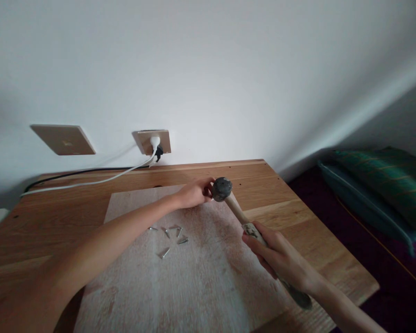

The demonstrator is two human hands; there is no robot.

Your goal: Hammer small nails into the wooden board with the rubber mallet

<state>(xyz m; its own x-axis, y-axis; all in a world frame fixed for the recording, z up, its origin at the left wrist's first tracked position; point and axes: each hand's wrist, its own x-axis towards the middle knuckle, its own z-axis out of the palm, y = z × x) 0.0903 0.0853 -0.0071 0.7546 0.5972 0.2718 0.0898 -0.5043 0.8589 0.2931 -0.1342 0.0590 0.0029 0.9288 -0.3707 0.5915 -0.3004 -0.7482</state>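
Head view: taken from the wearer's head, directed forward and down.
Desk [305, 233]: viewed from above, near.
Wall [225, 88]: faced beyond the desk.
Left hand [196, 192], right hand [279, 252]: seen from behind the forearms.

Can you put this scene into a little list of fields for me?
Right hand: grips a hammer by its handle
Left hand: beside the hammer's dark head; whether it holds anything is unclear
Board: pale, lying on a wooden table
On the board: several loose metal screws or nails
Wall: outlet with a white plug
Beyond the table's right edge: cushions
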